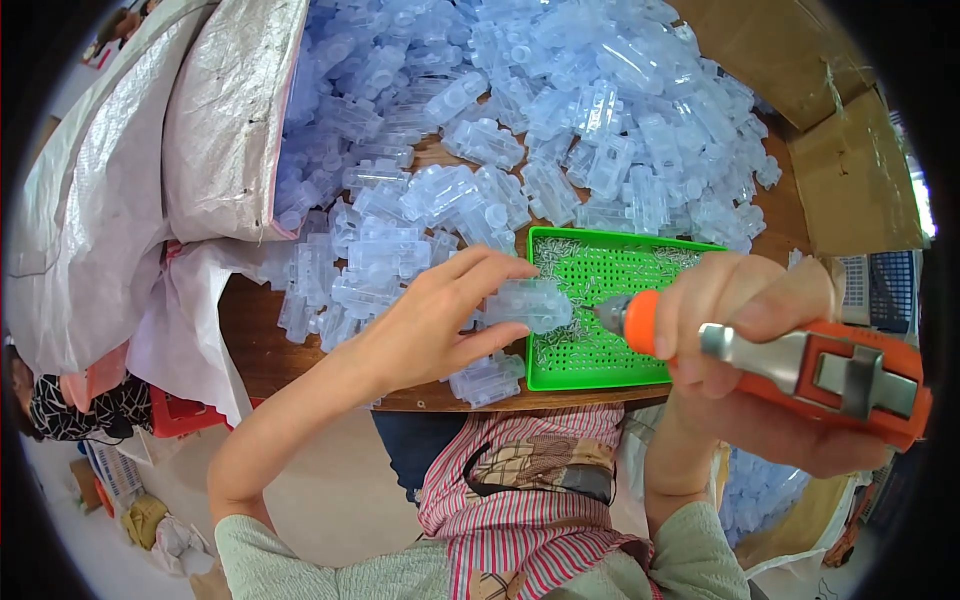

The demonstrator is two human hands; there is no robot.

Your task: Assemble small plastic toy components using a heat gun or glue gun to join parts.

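Observation:
My left hand (440, 315) pinches a clear bluish plastic housing (530, 305) between thumb and fingers, over the left edge of a green perforated tray (620, 375). Small silver screws (555, 255) lie scattered in that tray. My right hand (745, 300) is wrapped round an orange electric screwdriver (840, 385) with a metal clip on its side. Its grey nose (612, 313) points left toward the housing, with a small gap between them. Another clear housing (487, 378) lies on the table just below my left hand.
A large heap of the same clear housings (560, 90) covers the far part of the brown wooden table (265, 340). White woven sacks (225, 120) stand at the left. A cardboard box (850, 170) rises at the right. An open bag of housings (765, 495) sits below, right.

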